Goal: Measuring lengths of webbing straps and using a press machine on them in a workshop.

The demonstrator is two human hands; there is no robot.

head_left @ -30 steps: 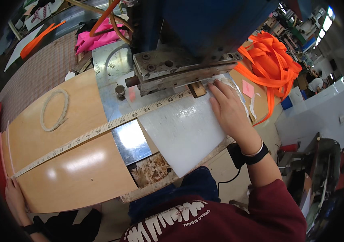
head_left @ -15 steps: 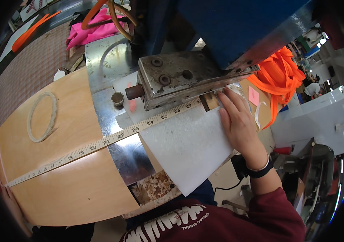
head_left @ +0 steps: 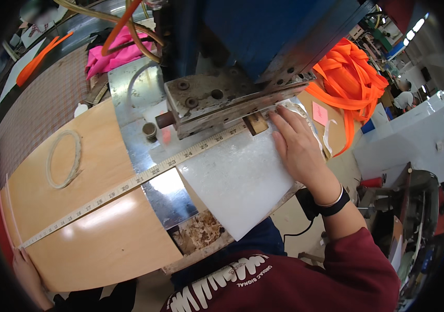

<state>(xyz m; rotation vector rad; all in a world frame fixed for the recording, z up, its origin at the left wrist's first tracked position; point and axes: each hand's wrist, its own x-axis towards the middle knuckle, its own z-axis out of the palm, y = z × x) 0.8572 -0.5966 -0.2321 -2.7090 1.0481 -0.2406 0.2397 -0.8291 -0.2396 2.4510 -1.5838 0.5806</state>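
Note:
My right hand (head_left: 301, 152) lies with fingers stretched out over a white translucent sheet (head_left: 232, 192), its fingertips beside a brass-coloured block (head_left: 257, 126) at the steel press head (head_left: 214, 101). A printed measuring tape (head_left: 157, 170) runs diagonally from that block across a steel plate (head_left: 167, 200) and a pale wooden board (head_left: 118, 234) to the board's left edge. There my left hand (head_left: 26, 268) grips the tape's end, its fingertips partly hidden at the edge. A cream loop of cord (head_left: 64, 158) lies on the board behind the tape.
A blue machine body (head_left: 263, 36) with orange and yellow hoses stands over the plate. An orange webbing pile (head_left: 352, 78) and pink card (head_left: 320, 113) are at right, pink fabric (head_left: 110, 57) and a checked surface (head_left: 40, 99) behind left. A person (head_left: 403, 97) is in the far right background.
The view has shifted and swung back, bringing my left hand more clearly into sight than half a second ago. Both hands and the tape stay in much the same places on the surfaces.

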